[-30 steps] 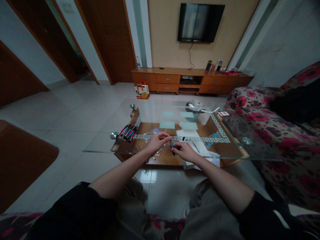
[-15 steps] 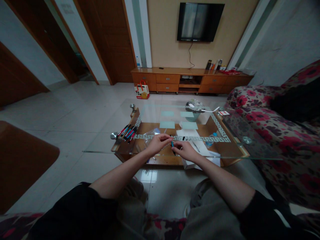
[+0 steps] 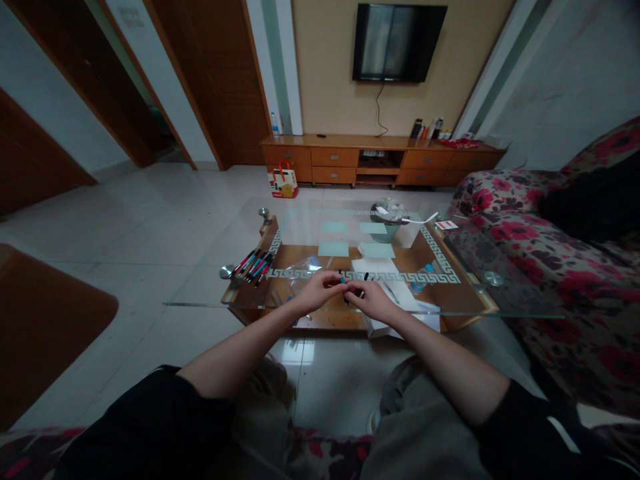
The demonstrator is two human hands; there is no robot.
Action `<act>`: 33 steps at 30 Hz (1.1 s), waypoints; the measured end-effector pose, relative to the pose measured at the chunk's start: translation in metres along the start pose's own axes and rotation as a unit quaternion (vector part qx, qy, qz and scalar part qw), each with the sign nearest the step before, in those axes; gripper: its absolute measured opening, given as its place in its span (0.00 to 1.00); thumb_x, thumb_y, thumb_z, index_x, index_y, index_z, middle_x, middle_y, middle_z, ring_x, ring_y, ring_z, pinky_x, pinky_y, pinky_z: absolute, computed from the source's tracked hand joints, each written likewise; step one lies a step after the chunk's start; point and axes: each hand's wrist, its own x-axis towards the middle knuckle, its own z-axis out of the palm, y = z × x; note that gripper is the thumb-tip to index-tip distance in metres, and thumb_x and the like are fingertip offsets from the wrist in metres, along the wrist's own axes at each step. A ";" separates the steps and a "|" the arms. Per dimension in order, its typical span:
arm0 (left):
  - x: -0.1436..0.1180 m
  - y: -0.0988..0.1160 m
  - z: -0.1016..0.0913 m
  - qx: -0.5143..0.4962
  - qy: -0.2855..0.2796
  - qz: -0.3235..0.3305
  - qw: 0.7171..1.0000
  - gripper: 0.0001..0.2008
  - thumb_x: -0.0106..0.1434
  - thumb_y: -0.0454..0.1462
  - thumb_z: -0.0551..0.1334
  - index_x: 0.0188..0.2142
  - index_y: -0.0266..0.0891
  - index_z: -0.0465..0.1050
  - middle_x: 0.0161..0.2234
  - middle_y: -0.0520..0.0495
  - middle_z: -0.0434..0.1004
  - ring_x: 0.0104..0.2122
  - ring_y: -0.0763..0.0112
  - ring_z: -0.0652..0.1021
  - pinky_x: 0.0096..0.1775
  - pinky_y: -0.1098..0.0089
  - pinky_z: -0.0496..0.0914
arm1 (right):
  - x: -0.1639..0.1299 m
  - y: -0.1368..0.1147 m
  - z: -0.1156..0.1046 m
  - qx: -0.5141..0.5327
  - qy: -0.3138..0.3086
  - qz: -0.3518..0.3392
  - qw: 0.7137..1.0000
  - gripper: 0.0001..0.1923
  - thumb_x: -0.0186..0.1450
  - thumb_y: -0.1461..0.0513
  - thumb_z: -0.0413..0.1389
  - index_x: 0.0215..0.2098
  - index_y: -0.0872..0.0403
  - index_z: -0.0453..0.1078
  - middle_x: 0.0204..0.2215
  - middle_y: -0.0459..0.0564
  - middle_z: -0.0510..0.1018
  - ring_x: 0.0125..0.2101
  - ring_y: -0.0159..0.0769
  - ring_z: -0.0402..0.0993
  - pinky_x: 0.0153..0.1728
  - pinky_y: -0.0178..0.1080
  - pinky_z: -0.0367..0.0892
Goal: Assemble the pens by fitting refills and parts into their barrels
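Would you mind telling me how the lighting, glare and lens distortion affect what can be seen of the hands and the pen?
Head view: dim light; the left hand and right hand pinch a small blue pen, too small to show detail; the glass table and floor tiles carry pale reflections; the wide lens bows walls and door frames outward near the edges.

I note black sleeves pushed up above both elbows, leaving the forearms bare. The left hand [image 3: 316, 293] and right hand [image 3: 373, 301] wear no gloves, rings or watch that I can make out. Grey trousers cover both knees at the near edge; the right sleeve shows a thin pale stripe.
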 end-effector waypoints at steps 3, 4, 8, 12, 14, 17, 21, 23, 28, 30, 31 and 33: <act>0.000 0.004 0.001 -0.011 0.030 -0.002 0.999 0.16 0.57 0.45 0.70 0.36 0.34 0.76 0.36 0.44 0.81 0.37 0.68 0.79 0.42 0.66 0.73 | 0.001 0.004 -0.010 -0.029 0.026 0.008 0.999 0.09 0.67 0.59 0.55 0.39 0.51 0.78 0.33 0.47 0.81 0.30 0.35 0.74 0.34 0.35 0.66; 0.000 0.006 0.001 -0.020 0.041 -0.007 0.999 0.16 0.57 0.45 0.70 0.36 0.34 0.75 0.36 0.44 0.81 0.36 0.69 0.79 0.41 0.67 0.73 | 0.001 0.006 -0.015 -0.047 0.053 0.019 0.997 0.09 0.66 0.59 0.56 0.39 0.51 0.78 0.33 0.48 0.82 0.30 0.36 0.74 0.34 0.36 0.66; -0.002 0.010 0.000 -0.049 0.060 -0.042 0.996 0.17 0.57 0.45 0.70 0.37 0.35 0.72 0.35 0.44 0.80 0.35 0.69 0.80 0.37 0.69 0.73 | 0.000 0.023 -0.031 -0.131 0.122 0.069 0.981 0.07 0.64 0.62 0.57 0.37 0.53 0.77 0.32 0.49 0.81 0.29 0.36 0.73 0.35 0.37 0.65; -0.004 0.012 0.000 -0.059 0.064 -0.066 0.994 0.17 0.58 0.45 0.69 0.40 0.35 0.71 0.36 0.44 0.80 0.36 0.68 0.81 0.35 0.71 0.73 | -0.002 0.039 -0.034 -0.185 0.055 0.094 0.977 0.05 0.62 0.65 0.58 0.33 0.54 0.77 0.30 0.50 0.80 0.31 0.37 0.74 0.35 0.36 0.64; -0.004 0.012 0.000 -0.057 0.070 -0.073 0.993 0.17 0.58 0.45 0.69 0.40 0.36 0.71 0.37 0.44 0.80 0.36 0.67 0.81 0.34 0.72 0.73 | -0.002 0.044 -0.032 -0.202 0.029 0.102 0.974 0.05 0.61 0.66 0.58 0.33 0.54 0.78 0.30 0.51 0.81 0.32 0.38 0.75 0.36 0.36 0.64; -0.003 0.012 0.000 -0.048 0.085 -0.077 0.992 0.17 0.59 0.45 0.69 0.40 0.36 0.71 0.37 0.43 0.80 0.37 0.67 0.81 0.33 0.72 0.74 | 0.000 0.048 -0.028 -0.217 0.015 0.106 0.970 0.06 0.60 0.67 0.58 0.34 0.54 0.78 0.31 0.52 0.81 0.32 0.38 0.75 0.36 0.35 0.63; -0.003 0.009 -0.003 -0.053 0.090 -0.079 0.991 0.17 0.59 0.46 0.68 0.40 0.37 0.70 0.37 0.43 0.80 0.37 0.67 0.81 0.34 0.70 0.75 | 0.001 0.053 -0.023 -0.242 0.001 0.110 0.964 0.06 0.61 0.67 0.57 0.32 0.55 0.77 0.31 0.52 0.80 0.33 0.37 0.74 0.36 0.35 0.62; -0.003 0.008 -0.003 -0.063 0.089 -0.081 0.991 0.18 0.58 0.46 0.69 0.40 0.37 0.70 0.37 0.43 0.80 0.36 0.67 0.81 0.34 0.70 0.76 | 0.001 0.055 -0.021 -0.255 -0.006 0.118 0.960 0.06 0.61 0.67 0.56 0.31 0.55 0.76 0.30 0.52 0.80 0.32 0.37 0.74 0.35 0.34 0.61; -0.003 0.010 -0.001 -0.075 0.093 -0.097 0.988 0.18 0.57 0.46 0.70 0.40 0.36 0.70 0.36 0.44 0.80 0.35 0.68 0.81 0.33 0.71 0.76 | 0.002 0.055 -0.020 -0.265 -0.012 0.149 0.953 0.06 0.61 0.67 0.56 0.34 0.56 0.76 0.31 0.51 0.80 0.32 0.35 0.74 0.34 0.33 0.60; -0.003 0.012 -0.001 -0.076 0.095 -0.101 0.987 0.18 0.57 0.45 0.70 0.40 0.36 0.71 0.36 0.44 0.80 0.35 0.68 0.81 0.33 0.72 0.76 | 0.002 0.054 -0.020 -0.268 -0.010 0.155 0.951 0.07 0.62 0.66 0.57 0.37 0.56 0.76 0.32 0.51 0.80 0.33 0.36 0.74 0.35 0.33 0.61; -0.002 0.012 0.000 -0.077 0.096 -0.102 0.987 0.18 0.57 0.45 0.70 0.40 0.36 0.71 0.35 0.44 0.80 0.35 0.68 0.81 0.33 0.72 0.76 | 0.002 0.054 -0.020 -0.270 -0.013 0.154 0.951 0.07 0.62 0.66 0.57 0.37 0.56 0.76 0.32 0.51 0.80 0.33 0.36 0.74 0.35 0.33 0.61; -0.002 0.013 0.000 -0.080 0.099 -0.105 0.986 0.18 0.57 0.45 0.70 0.40 0.36 0.71 0.36 0.44 0.80 0.35 0.68 0.81 0.33 0.72 0.76 | 0.002 0.054 -0.020 -0.276 -0.020 0.152 0.949 0.07 0.62 0.66 0.56 0.36 0.56 0.76 0.32 0.52 0.80 0.33 0.36 0.74 0.36 0.33 0.61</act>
